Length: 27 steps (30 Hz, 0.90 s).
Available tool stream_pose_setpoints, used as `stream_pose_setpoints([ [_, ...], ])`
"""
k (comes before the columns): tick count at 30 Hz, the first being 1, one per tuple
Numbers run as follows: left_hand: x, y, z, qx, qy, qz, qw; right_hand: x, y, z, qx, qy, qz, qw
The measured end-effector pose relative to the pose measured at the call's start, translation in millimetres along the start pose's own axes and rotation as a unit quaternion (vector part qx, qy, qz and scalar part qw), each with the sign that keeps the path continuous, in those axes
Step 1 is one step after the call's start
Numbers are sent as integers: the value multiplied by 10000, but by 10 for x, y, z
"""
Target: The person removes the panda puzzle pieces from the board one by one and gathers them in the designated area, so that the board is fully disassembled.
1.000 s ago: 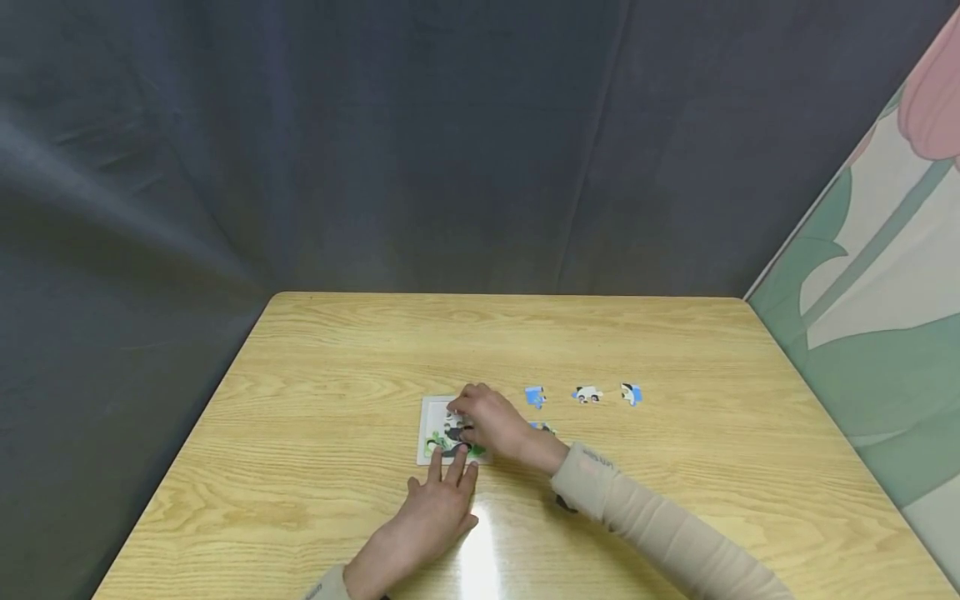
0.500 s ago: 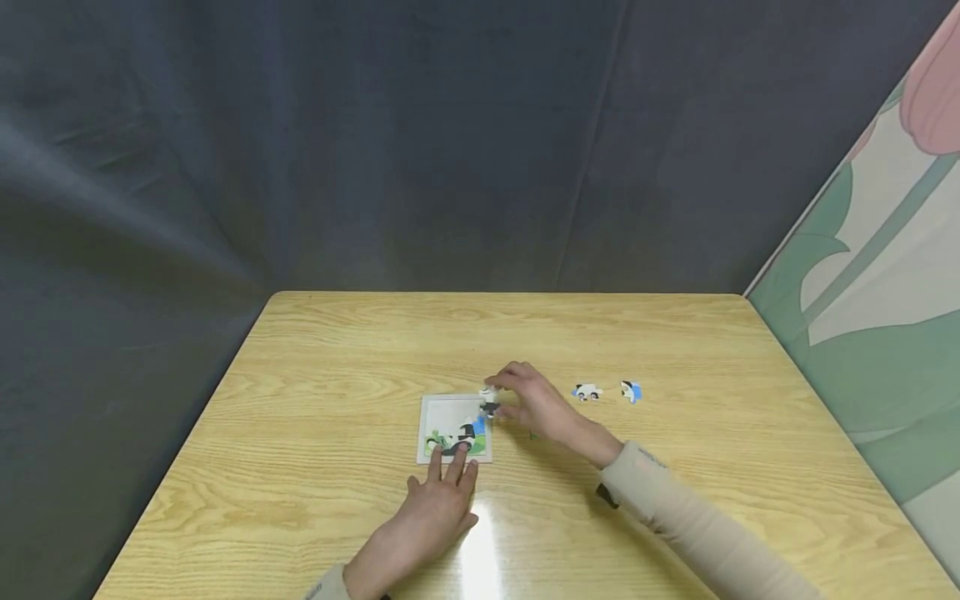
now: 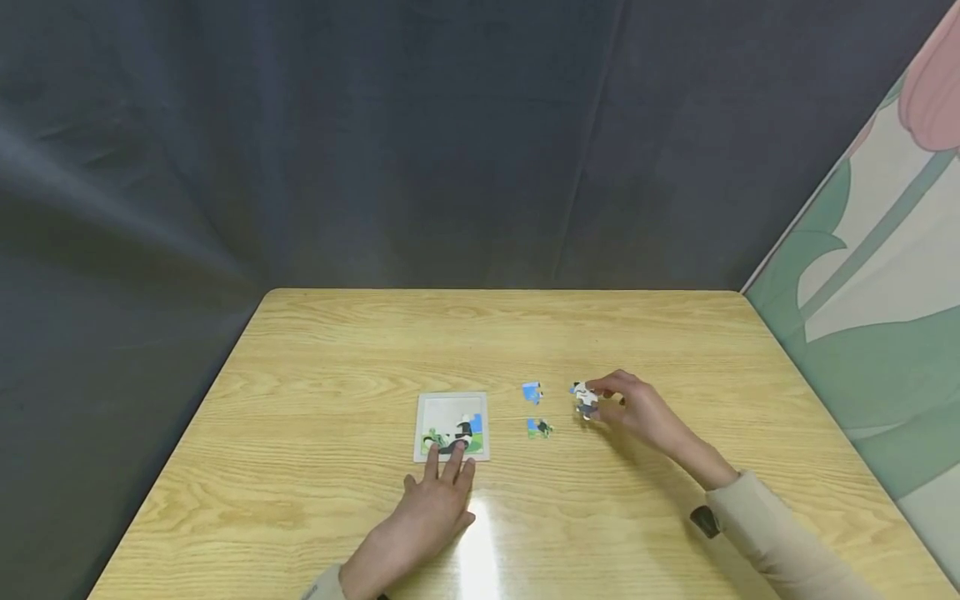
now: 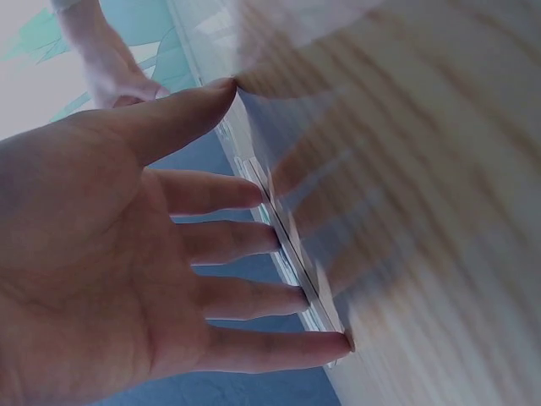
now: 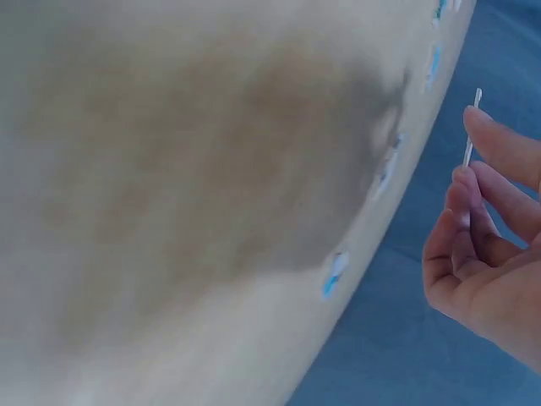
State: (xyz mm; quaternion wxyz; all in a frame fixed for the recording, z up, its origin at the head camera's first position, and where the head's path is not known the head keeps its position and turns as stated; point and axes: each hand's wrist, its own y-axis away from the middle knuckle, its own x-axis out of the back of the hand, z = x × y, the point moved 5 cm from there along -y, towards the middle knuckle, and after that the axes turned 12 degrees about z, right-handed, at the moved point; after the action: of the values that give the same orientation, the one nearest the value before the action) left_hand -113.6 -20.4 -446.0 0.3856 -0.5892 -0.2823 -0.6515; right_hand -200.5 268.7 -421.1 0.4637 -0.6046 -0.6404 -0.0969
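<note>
A white square puzzle tray (image 3: 451, 397) lies on the table with several panda pieces (image 3: 470, 432) fitted along its near and right parts. My left hand (image 3: 435, 507) rests its outstretched fingers on the tray's near edge; the left wrist view shows those fingers (image 4: 241, 298) straight against the tray's rim. To the right, my right hand (image 3: 647, 417) pinches a black-and-white puzzle piece (image 3: 587, 407) above the table. Seen edge-on in the right wrist view, that puzzle piece (image 5: 469, 150) sits between thumb and fingertips. Behind it in the head view, another white puzzle piece (image 3: 577, 387) is partly hidden.
Between tray and right hand lie a blue puzzle piece (image 3: 532, 392) and a blue, green and black one (image 3: 539, 428). One more loose puzzle piece (image 5: 336, 275) shows in the right wrist view. A dark curtain (image 3: 480, 150) hangs behind the wooden table (image 3: 337, 358).
My right hand has lifted the black-and-white piece from over the tray and carried it right, past the blue pieces. The left hand has stayed on the tray's near edge.
</note>
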Motion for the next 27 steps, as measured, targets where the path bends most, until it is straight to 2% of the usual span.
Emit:
stream_pose_setpoints([
  [5,-11,0,-5,-41,30,88,9999,11,159,81,-236,-157,-196,9994],
  [11,-21,12,-10,-5,138,104,9999,-64,192,196,-603,-241,-594,9961],
  [18,-43,26,-17,-1,144,80,9999,-122,202,277,-626,-139,-796,9948],
  [27,-14,12,-1,1,117,68,9999,-63,197,267,-734,-273,-1203,9896],
])
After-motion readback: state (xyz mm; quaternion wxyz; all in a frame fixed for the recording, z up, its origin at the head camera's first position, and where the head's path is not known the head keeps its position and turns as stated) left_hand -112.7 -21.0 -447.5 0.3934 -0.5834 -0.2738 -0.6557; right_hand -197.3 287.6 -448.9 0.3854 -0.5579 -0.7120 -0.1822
